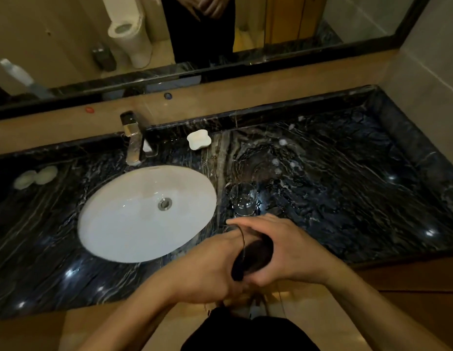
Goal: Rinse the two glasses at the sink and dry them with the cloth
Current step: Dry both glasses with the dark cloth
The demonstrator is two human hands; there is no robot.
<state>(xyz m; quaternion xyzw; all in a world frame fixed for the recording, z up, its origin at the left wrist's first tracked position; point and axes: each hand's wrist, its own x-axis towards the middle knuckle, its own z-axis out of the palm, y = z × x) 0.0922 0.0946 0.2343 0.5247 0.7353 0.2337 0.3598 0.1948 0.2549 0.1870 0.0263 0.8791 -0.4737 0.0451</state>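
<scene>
A clear glass [243, 198] stands upright on the dark marble counter [347, 186], just right of the white oval sink [134, 224]. Near the counter's front edge both hands hold the second glass [241, 239] tilted on its side, with its thin rim showing between them. A dark mass that looks like the cloth [253, 259] fills or wraps this glass. My left hand [207, 269] cups it from the left and below. My right hand [286, 249] wraps over it from the right, its index finger stretched toward the standing glass. The fingertips of my left hand are hidden.
A chrome faucet [132, 140] rises behind the sink, with no water seen running. A white soap dish [198, 139] sits to its right, and pale round items [35, 176] lie at the far left. A mirror [195, 34] spans the back wall. Water drops dot the counter.
</scene>
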